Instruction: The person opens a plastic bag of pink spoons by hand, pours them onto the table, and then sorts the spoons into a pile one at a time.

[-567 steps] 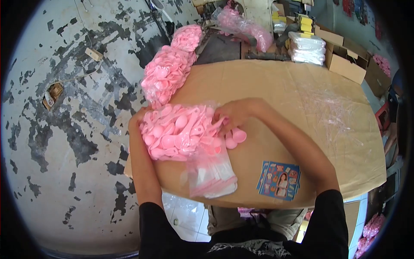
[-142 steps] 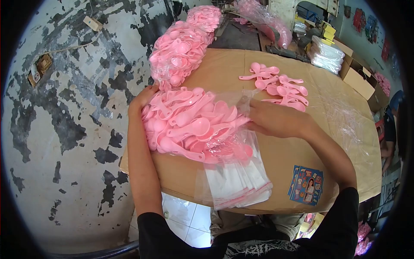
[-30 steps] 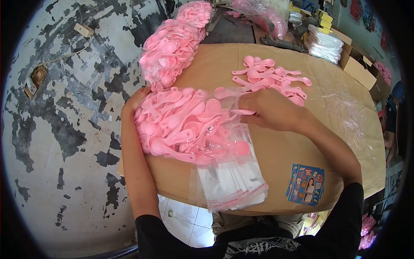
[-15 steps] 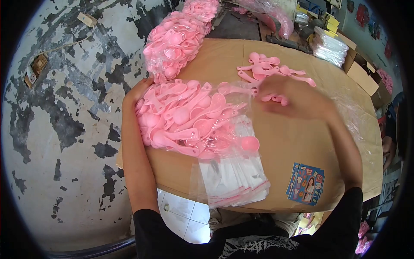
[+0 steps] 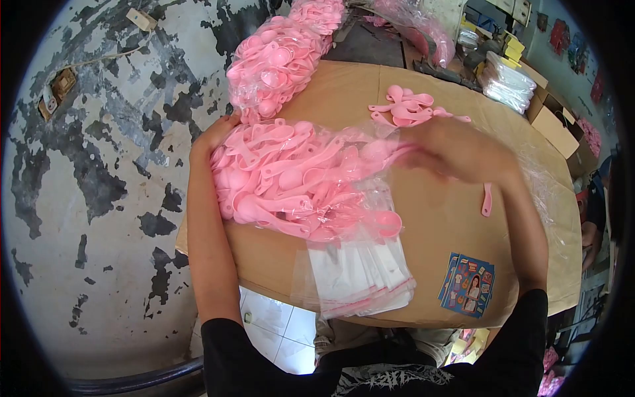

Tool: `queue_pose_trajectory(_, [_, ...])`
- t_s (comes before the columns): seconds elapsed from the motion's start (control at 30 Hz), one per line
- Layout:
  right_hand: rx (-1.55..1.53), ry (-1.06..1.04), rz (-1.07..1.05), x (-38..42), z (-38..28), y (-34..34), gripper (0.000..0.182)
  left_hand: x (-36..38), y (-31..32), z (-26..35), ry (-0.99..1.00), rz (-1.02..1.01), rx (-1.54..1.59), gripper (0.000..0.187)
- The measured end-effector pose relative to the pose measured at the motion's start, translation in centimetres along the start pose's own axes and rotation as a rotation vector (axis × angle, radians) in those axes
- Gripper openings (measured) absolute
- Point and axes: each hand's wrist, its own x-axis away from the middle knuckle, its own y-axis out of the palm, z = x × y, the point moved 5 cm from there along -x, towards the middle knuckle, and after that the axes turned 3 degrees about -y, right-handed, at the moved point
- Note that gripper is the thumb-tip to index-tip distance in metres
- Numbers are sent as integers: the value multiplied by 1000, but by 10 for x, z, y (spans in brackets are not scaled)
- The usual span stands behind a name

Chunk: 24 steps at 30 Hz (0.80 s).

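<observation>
A clear plastic bag full of pink plastic spoons [image 5: 284,175] lies on its side, its mouth toward the right. My left hand [image 5: 213,137] is curled round the bag's left end, fingertips at its upper edge and partly hidden. At the mouth, my right hand [image 5: 456,151] is blurred by motion, its fingers closed around pink spoon handles. Just beyond that hand sits a small pile of loose pink spoons [image 5: 409,109], partly covered by it. A single pink spoon [image 5: 487,200] shows below my right wrist. Flat clear plastic sleeves [image 5: 360,278] lie under the bag's near side.
Blue printed cards [image 5: 468,284] lie near the front right edge of the brown-covered table [image 5: 436,231]. Another full bag of pink spoons [image 5: 274,63] stands at the back left. Packed clear plastic [image 5: 506,83] and a cardboard box [image 5: 555,122] sit at the back right, beside a peeling wall [image 5: 99,198] on the left.
My right hand has shifted slightly and now has spoon handles at its fingers by the bag mouth. A single spoon now shows below the wrist. My left hand stays at the bag.
</observation>
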Motion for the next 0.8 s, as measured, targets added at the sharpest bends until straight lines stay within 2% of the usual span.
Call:
queue_pose_trajectory(0.03, [-115, 54, -72, 5, 7, -13, 34, 1, 1, 2, 0, 3, -14, 75])
queue_pose_trajectory(0.13, [-320, 185, 195, 26, 38, -45, 28, 15, 4, 16, 0, 10, -28, 76])
queue_pose_trajectory(0.2, [86, -18, 421, 35, 75, -42, 29, 29, 10, 28, -2, 6, 5, 77])
queue_pose_trajectory(0.27, [301, -137, 503, 35, 83, -28, 36, 36, 11, 36, 2, 49, -47, 76])
queue_pose_trajectory(0.33, [-342, 187, -76, 11, 51, -3, 38, 31, 9, 32, 6, 58, -49, 76])
queue_pose_trajectory(0.4, [-179, -17, -71, -13, 16, 26, 39, 12, 3, 12, 11, 34, -4, 76])
queue_pose_trajectory(0.47, [1, -219, 74, -38, 6, 65, 40, 31, 11, 31, 11, 36, -15, 77])
queue_pose_trajectory(0.57, [40, -423, 376, -58, 2, 89, 42, 29, 10, 27, 1, 44, -26, 77])
queue_pose_trajectory(0.67, [149, -403, 234, -63, 6, 95, 55, 23, 6, 26, -3, 34, -63, 77])
queue_pose_trajectory(0.77, [150, -418, 337, -56, 21, 88, 46, 26, 5, 25, -1, 15, -37, 79])
queue_pose_trajectory(0.8, [83, -287, 271, -54, 22, 80, 41, 26, 7, 25, 2, 5, -20, 80])
